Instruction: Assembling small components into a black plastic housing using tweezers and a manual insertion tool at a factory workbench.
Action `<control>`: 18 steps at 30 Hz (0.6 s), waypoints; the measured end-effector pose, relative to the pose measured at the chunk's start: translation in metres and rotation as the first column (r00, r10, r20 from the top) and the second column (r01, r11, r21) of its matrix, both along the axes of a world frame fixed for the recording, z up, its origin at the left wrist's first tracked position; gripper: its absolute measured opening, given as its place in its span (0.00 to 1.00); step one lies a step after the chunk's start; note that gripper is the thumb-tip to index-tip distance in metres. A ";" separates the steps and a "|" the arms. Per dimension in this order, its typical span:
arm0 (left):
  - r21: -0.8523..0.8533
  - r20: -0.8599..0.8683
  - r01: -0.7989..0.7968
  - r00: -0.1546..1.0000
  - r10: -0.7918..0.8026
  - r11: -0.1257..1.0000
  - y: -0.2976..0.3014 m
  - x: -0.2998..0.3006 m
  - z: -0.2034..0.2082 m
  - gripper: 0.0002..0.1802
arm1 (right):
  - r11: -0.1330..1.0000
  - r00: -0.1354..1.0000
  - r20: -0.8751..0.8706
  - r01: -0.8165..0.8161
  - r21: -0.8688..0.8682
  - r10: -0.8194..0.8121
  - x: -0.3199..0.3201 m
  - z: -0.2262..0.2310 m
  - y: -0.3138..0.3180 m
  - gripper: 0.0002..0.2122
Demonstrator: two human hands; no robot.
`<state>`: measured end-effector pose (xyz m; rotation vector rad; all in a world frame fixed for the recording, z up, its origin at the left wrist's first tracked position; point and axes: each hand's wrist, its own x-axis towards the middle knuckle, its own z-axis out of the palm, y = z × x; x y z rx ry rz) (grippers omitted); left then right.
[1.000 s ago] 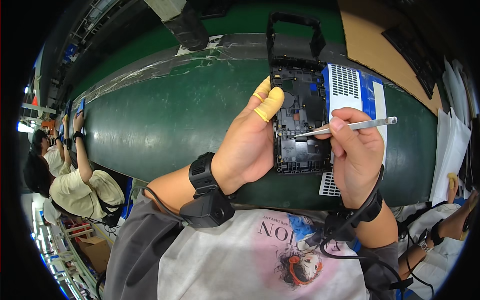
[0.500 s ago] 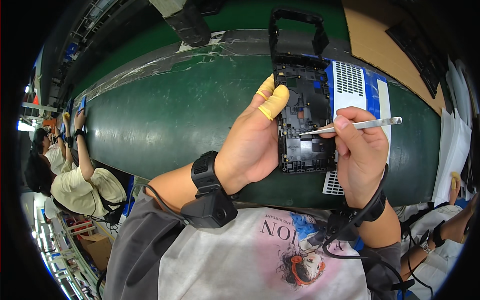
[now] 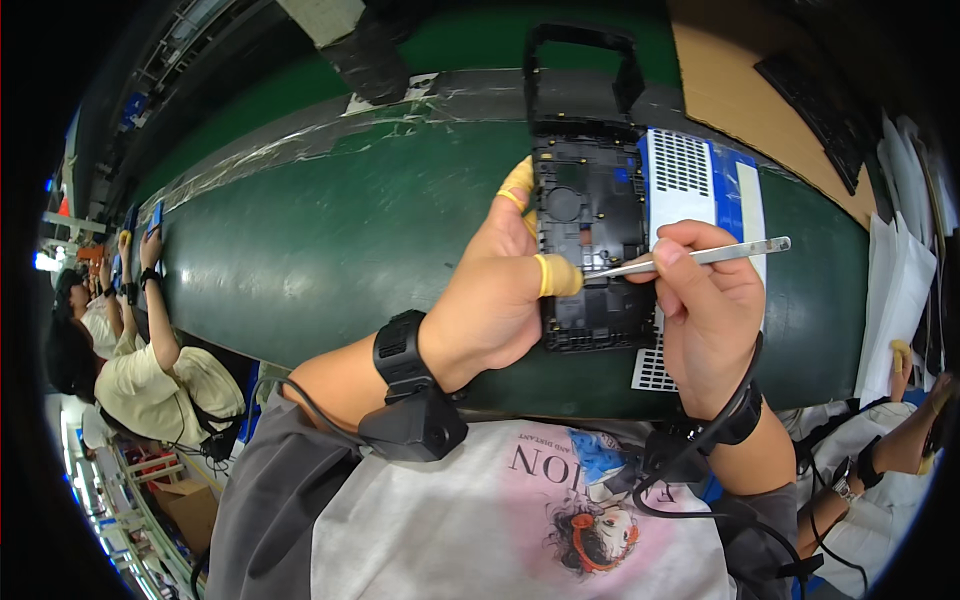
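My left hand (image 3: 500, 280), with yellow finger cots on its thumb and a finger, grips the left edge of a black plastic housing (image 3: 598, 225). An open rectangular frame (image 3: 583, 40) forms the housing's far end; ribs and small brass-coloured points cover its inner face. The left thumb presses on the lower half of that face. In my right hand (image 3: 708, 310) a pair of metal tweezers (image 3: 715, 254) is pinched, slanting down to the left. Their tips meet the housing right beside the left thumb. Anything between the tips is too small to make out.
Under and beside the housing lies a white sheet (image 3: 682, 175) of black labels, on a blue piece (image 3: 735, 205). Brown cardboard (image 3: 730, 90) with a black strip (image 3: 815, 120) is at the far right. White bags (image 3: 895, 290) hang right. Co-workers sit left (image 3: 165, 385) and right (image 3: 850, 480).
My left thumb has moved down the housing from its upper left edge to the tweezer tips. The tips have shifted slightly. Housing and hands appear a little further left in view.
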<state>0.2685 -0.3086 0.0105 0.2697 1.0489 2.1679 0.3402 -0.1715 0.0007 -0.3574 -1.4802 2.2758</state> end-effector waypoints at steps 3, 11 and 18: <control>0.013 -0.031 -0.046 0.998 0.046 0.999 -0.006 -0.004 -0.002 0.41 | 0.996 0.995 -0.029 0.092 0.014 -0.092 -0.006 0.014 0.023 0.06; 0.056 -0.044 -0.061 0.997 0.064 0.997 0.001 -0.007 0.004 0.27 | 0.967 0.979 0.062 0.179 0.182 -0.193 -0.034 -0.025 0.093 0.06; 0.049 0.063 0.008 0.998 -0.011 0.999 -0.001 -0.008 -0.004 0.24 | 0.957 0.965 0.067 0.239 0.166 -0.252 -0.038 -0.027 0.093 0.06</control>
